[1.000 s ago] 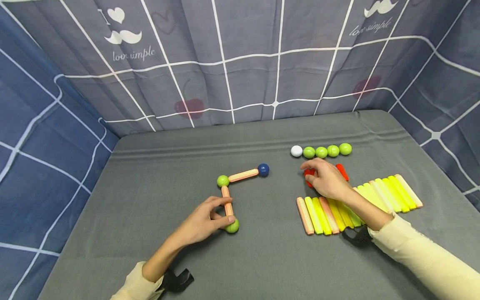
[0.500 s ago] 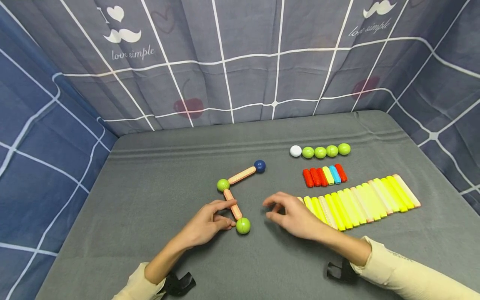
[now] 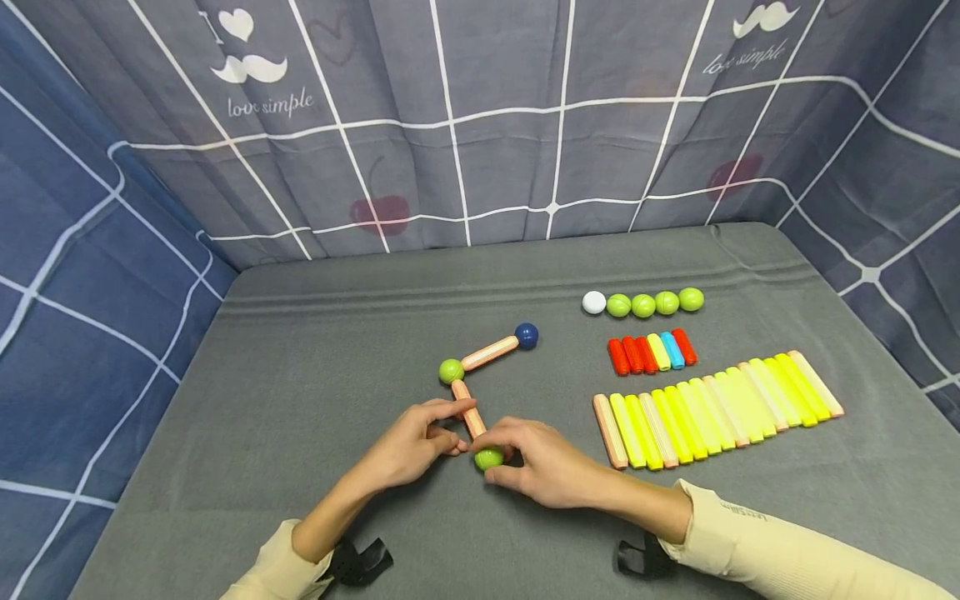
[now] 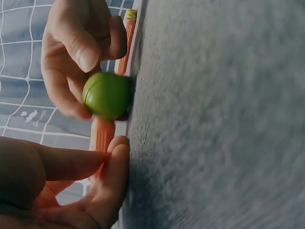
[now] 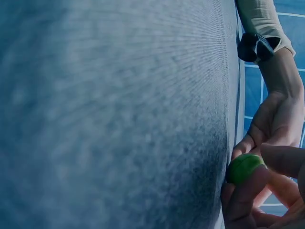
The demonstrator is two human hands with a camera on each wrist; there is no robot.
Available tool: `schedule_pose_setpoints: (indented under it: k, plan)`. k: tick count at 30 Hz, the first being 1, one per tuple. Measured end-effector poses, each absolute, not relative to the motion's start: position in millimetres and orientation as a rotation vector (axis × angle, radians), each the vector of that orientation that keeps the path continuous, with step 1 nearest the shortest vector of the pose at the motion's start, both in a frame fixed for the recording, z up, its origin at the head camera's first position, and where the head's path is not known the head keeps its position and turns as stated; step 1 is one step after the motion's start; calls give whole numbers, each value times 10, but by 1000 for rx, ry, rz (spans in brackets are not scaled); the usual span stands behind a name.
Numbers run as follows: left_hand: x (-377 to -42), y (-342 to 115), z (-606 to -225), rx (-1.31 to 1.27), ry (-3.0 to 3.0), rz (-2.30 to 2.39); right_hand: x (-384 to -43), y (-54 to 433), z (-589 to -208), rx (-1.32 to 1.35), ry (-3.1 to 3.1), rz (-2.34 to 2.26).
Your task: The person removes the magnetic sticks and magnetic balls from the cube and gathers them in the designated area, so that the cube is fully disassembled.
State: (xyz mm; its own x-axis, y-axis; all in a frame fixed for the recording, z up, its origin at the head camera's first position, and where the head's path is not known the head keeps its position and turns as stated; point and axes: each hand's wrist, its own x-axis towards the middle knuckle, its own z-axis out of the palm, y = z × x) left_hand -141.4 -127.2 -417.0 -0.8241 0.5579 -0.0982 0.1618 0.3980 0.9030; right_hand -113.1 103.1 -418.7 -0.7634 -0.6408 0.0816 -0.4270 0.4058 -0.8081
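A zigzag of ridged orange sticks and balls lies on the grey cloth in the head view. It runs from a dark blue ball along one stick to a green ball, then down a second orange stick to a nearer green ball. My left hand pinches that second stick between thumb and fingers, just short of the nearer ball. From the right, my right hand grips this ball, thumb on the near side and fingers on the far side.
To the right lies a slanting row of long yellow and orange sticks. Behind it are short red, yellow and blue sticks, then a white ball and several green balls. A checked curtain surrounds the cloth-covered table.
My right hand has come left from above the short red sticks to the nearer green ball. That ball and its stick's lower end have swung right; my left hand stays nearly in place.
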Motion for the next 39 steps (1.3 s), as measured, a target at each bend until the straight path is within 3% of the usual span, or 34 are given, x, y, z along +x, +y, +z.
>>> schedule_pose_setpoints:
  k: [13, 28, 39]
  plan:
    - [-1348, -1234, -4086, 776, 2886, 782, -1097, 1259, -4176, -880, 2465, -1297]
    - [-1417, -1404, -4109, 698, 2687, 1188, -1114, 1469, -4152, -761, 2579, -1260]
    - [-1470, -1506, -4144, 672, 2493, 1235, -1163, 1489, -4073, -839, 2592, -1106]
